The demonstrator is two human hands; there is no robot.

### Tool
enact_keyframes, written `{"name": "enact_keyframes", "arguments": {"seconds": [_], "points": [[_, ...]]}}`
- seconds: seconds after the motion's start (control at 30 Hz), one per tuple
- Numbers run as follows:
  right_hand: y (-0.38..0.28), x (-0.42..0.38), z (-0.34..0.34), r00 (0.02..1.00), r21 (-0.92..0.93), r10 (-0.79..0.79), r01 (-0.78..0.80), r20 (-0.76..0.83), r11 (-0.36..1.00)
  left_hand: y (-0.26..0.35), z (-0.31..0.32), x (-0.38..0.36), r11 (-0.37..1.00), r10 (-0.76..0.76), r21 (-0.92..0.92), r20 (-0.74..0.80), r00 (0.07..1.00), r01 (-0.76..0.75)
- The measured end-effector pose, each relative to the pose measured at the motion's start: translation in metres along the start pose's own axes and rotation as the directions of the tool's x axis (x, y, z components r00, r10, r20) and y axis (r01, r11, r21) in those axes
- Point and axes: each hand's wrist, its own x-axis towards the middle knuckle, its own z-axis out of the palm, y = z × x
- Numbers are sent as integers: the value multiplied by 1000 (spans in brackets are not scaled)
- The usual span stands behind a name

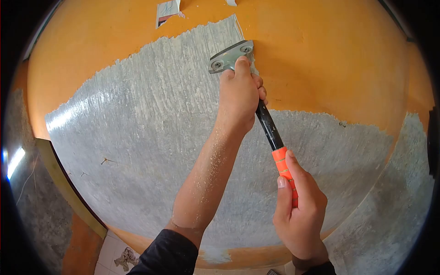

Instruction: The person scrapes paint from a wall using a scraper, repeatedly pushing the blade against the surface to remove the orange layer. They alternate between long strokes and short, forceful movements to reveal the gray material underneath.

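Note:
A long-handled wall scraper (pixel 269 126) slants across the wall, its metal head with two screws pressed near the upper edge of the scraped area. My left hand (pixel 240 94) is closed around the black shaft just below the head, the thumb lying against the metal. Lower down, my right hand (pixel 302 211) grips the orange sleeve of the handle. Orange paint (pixel 321 68) covers the wall above and to the right of the blade. Grey bare plaster (pixel 169 101), ragged at its border, spreads below and left of it. Pale dust sticks to my left forearm.
Torn paper (pixel 167 11) clings to the wall at the top. A nail-like bit (pixel 106 160) sticks out of the plaster at left. An olive door-frame edge (pixel 68 183) borders the lower left. On the tiled floor (pixel 107 250) lies a crumpled rag (pixel 126 259).

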Motion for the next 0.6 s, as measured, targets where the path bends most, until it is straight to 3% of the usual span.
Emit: {"name": "enact_keyframes", "arguments": {"seconds": [0.6], "points": [[-1, 18, -17, 991, 66, 95, -102, 96, 993, -8, 12, 3, 995, 62, -69, -67, 996, -67]]}}
